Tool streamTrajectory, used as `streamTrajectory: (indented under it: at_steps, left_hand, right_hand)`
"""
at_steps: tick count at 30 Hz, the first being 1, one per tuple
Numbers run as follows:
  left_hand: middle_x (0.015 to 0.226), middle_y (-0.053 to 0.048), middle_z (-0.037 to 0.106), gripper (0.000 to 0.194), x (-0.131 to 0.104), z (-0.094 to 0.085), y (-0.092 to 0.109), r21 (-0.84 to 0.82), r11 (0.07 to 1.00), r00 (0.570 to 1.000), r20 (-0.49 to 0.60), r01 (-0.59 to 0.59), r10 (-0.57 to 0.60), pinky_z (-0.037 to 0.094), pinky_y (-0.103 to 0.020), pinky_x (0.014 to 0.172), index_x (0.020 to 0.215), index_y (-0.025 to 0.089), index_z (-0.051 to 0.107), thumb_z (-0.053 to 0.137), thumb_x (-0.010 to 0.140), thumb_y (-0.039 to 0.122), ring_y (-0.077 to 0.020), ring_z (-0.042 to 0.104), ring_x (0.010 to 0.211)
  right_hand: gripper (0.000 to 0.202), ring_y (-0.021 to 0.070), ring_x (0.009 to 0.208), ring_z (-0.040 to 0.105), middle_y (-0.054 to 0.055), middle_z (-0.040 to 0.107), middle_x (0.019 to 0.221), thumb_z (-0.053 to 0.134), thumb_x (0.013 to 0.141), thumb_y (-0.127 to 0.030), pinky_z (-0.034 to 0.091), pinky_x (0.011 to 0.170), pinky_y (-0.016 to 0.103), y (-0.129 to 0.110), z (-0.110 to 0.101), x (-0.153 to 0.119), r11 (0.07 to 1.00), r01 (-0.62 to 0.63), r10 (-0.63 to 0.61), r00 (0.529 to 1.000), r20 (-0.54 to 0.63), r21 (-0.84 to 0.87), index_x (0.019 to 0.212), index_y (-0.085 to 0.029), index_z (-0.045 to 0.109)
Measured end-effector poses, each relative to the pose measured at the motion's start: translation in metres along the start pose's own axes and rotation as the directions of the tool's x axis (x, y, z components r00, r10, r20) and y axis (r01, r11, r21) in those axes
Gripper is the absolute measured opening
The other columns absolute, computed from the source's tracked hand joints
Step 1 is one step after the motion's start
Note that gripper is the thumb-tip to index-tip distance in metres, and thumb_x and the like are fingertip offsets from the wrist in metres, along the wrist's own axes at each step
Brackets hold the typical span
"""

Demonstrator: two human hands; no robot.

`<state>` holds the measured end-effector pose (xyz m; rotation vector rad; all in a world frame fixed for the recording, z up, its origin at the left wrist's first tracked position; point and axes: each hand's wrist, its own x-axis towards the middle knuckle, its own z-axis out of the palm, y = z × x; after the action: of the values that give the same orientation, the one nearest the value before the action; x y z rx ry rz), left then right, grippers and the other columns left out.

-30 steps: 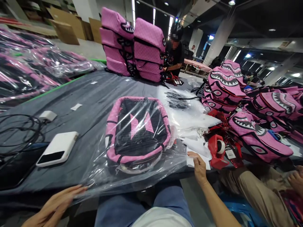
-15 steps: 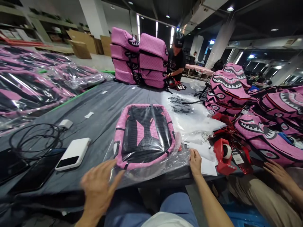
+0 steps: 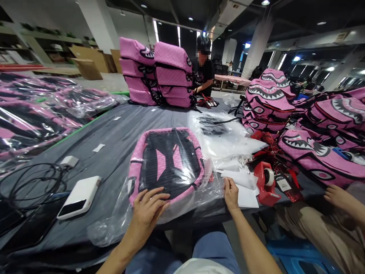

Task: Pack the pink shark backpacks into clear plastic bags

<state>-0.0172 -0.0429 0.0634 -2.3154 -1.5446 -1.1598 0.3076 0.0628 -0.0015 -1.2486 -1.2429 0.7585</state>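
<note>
A pink and black backpack (image 3: 168,160) lies flat inside a clear plastic bag (image 3: 114,224) near the table's front edge. My left hand (image 3: 149,207) rests on the backpack's lower edge, over the plastic, with its fingers spread. To the right of the backpack, my right hand (image 3: 231,193) pinches the edge of the plastic bag between thumb and fingers. White papers (image 3: 246,190) lie just beside that hand.
On the table (image 3: 114,152) are a white power bank (image 3: 80,197), coiled cables (image 3: 34,186), a red tape dispenser (image 3: 266,182) and red tags (image 3: 285,184). Pink backpacks (image 3: 173,72) stand stacked behind, more (image 3: 268,99) at right. A person (image 3: 203,68) stands beyond; another's hand (image 3: 339,196) is at right.
My left hand has moved right and up onto the backpack's lower edge. The plastic's left corner now lies spread on the table. My right hand keeps its pinch. The whole view has shifted slightly.
</note>
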Motion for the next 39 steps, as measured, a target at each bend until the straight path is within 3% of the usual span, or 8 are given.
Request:
streamTrajectory:
  at_steps: [9, 19, 25, 27, 30, 32, 36, 39]
  left_hand:
    - [0.126, -0.003, 0.073, 0.028, 0.000, -0.008, -0.002, 0.029, 0.999, 0.990, 0.138, 0.023, -0.026, 0.034, -0.045, 0.109, 0.111, 0.029, 0.066, 0.054, 0.098, 0.051, -0.0246, 0.065, 0.119]
    - [0.141, 0.006, 0.066, 0.089, -0.158, -0.102, -0.075, 0.019, 0.854, 0.834, 0.205, 0.520, -0.513, 0.058, -0.058, 0.096, 0.143, 0.058, 0.047, 0.072, 0.060, 0.081, -0.0389, 0.063, 0.125]
    - [0.117, 0.001, 0.078, 0.024, -0.172, -0.066, -0.034, -0.285, 0.745, 0.795, 0.137, 0.603, -0.591, 0.054, -0.049, 0.106, 0.100, 0.042, 0.080, 0.067, 0.083, 0.050, -0.0307, 0.064, 0.127]
    - [0.106, -0.002, 0.081, 0.028, -0.160, -0.056, -0.025, -0.362, 0.566, 0.610, 0.010, 0.741, -0.792, 0.052, -0.050, 0.109, 0.083, 0.034, 0.082, 0.065, 0.081, 0.056, -0.0319, 0.067, 0.121]
    - [0.092, -0.004, 0.080, 0.040, -0.140, -0.046, -0.029, -0.420, 0.213, 0.171, -0.137, 0.882, -0.976, 0.047, -0.053, 0.112, 0.077, 0.026, 0.079, 0.070, 0.069, 0.064, -0.0358, 0.068, 0.114]
    - [0.077, -0.003, 0.077, 0.045, -0.128, -0.040, -0.040, -0.449, 0.121, 0.080, -0.109, 0.886, -0.991, 0.048, -0.051, 0.109, 0.078, 0.023, 0.077, 0.070, 0.064, 0.065, -0.0356, 0.069, 0.107]
    - [0.079, -0.005, 0.075, 0.046, -0.111, -0.031, -0.050, -0.321, 0.269, 0.216, -0.193, 0.908, -0.957, 0.054, -0.048, 0.092, 0.090, 0.021, 0.076, 0.063, 0.072, 0.061, -0.0308, 0.070, 0.087]
    - [0.102, -0.013, 0.075, 0.040, -0.090, -0.024, -0.030, 0.000, 0.607, 0.528, -0.492, 0.795, -0.692, 0.048, -0.053, 0.099, 0.107, 0.019, 0.073, 0.057, 0.089, 0.051, -0.0324, 0.068, 0.097]
  right_hand:
    - [0.054, 0.0113, 0.050, 0.041, -0.004, 0.048, 0.061, 0.052, 0.091, -0.070, 0.037, 0.047, 0.025, 0.002, 0.000, 0.006, 1.000, 0.013, -0.013, 1.000, 0.002, -0.002, 0.091, -0.019, 0.068]
    - [0.058, 0.0112, 0.045, 0.041, -0.006, 0.048, 0.056, 0.055, 0.087, -0.075, 0.034, 0.043, 0.025, -0.004, -0.005, 0.002, 0.999, -0.046, 0.046, 0.999, 0.001, 0.015, 0.093, -0.019, 0.068]
    - [0.057, 0.0107, 0.044, 0.041, -0.006, 0.048, 0.057, 0.054, 0.088, -0.074, 0.033, 0.041, 0.024, -0.006, -0.008, 0.003, 1.000, -0.027, 0.027, 1.000, -0.008, 0.005, 0.094, -0.019, 0.067]
    - [0.056, 0.0108, 0.043, 0.041, -0.007, 0.047, 0.055, 0.053, 0.089, -0.073, 0.033, 0.041, 0.024, -0.006, -0.009, 0.003, 1.000, -0.022, 0.022, 1.000, -0.021, -0.017, 0.094, -0.019, 0.067]
    - [0.055, 0.0110, 0.041, 0.038, -0.008, 0.041, 0.052, 0.051, 0.090, -0.072, 0.032, 0.041, 0.025, -0.001, -0.008, 0.003, 0.998, -0.016, 0.014, 0.999, -0.042, -0.057, 0.092, -0.019, 0.066]
    - [0.054, 0.0112, 0.042, 0.035, -0.009, 0.037, 0.050, 0.049, 0.090, -0.071, 0.031, 0.041, 0.025, 0.002, -0.005, 0.003, 0.997, -0.006, 0.003, 0.999, -0.042, -0.080, 0.088, -0.019, 0.065]
    - [0.052, 0.0119, 0.046, 0.036, -0.008, 0.039, 0.050, 0.051, 0.090, -0.069, 0.032, 0.045, 0.025, 0.007, -0.005, 0.006, 0.995, 0.010, -0.013, 0.999, -0.037, -0.103, 0.085, -0.019, 0.067]
    - [0.051, 0.0113, 0.044, 0.035, -0.008, 0.040, 0.050, 0.050, 0.091, -0.067, 0.031, 0.044, 0.025, 0.007, -0.009, 0.008, 0.993, 0.008, -0.012, 1.000, -0.028, -0.119, 0.088, -0.019, 0.067]
